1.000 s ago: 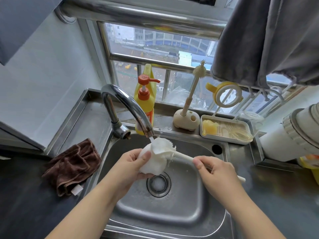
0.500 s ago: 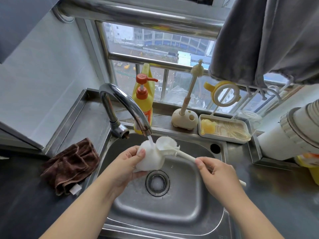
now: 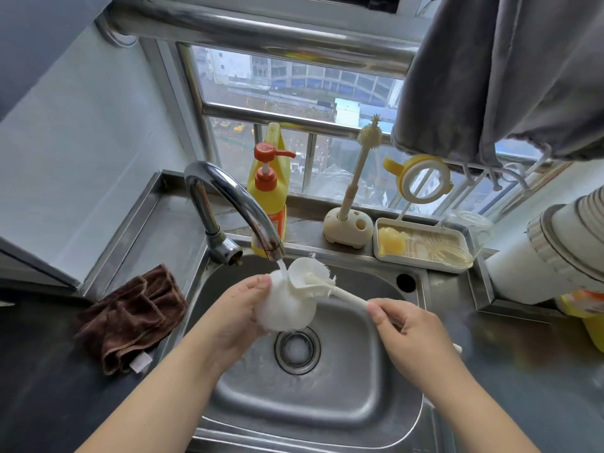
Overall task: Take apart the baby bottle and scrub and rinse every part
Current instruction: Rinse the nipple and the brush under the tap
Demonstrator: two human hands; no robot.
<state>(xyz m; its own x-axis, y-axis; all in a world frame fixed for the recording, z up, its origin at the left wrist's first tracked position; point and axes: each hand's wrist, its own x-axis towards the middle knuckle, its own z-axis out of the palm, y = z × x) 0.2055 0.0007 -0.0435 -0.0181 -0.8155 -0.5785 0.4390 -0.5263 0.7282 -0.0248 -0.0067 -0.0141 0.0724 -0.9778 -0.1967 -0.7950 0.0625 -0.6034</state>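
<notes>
Since the earlier frames, brush head (image 3: pixel 312 277) has been pulled further out of the bottle part and now sits at its mouth, bristles exposed; both hands have been kept over the sink.

White bottle part (image 3: pixel 284 308) is gripped by left hand (image 3: pixel 235 317), thumb at top, fingers curled underneath, above the drain (image 3: pixel 296 350). Bottle part is held directly under the faucet (image 3: pixel 235 204) spout; a thin water stream is seen landing on its upper edge.

Brush handle (image 3: pixel 349 297) is pinched by right hand (image 3: pixel 408 335), at 3 o'clock from the bottle part. Handle tail is seen poking out past the wrist.

Sink (image 3: pixel 376 403) basin is wet. Brown cloth (image 3: pixel 130 318) is crumpled on the counter at 9 o'clock from the sink. Yellow soap bottle (image 3: pixel 269 194) with orange pump is placed behind the faucet at 12 o'clock. Second brush (image 3: pixel 354 178) is stood upright in a cream holder (image 3: pixel 348 228) at 1 o'clock. White tray (image 3: pixel 425 245) is set just beside the holder, with a yellow item inside; yellow ring (image 3: pixel 421 179) is propped above it. Grey cloth (image 3: pixel 503 70) is hung at upper right.
</notes>
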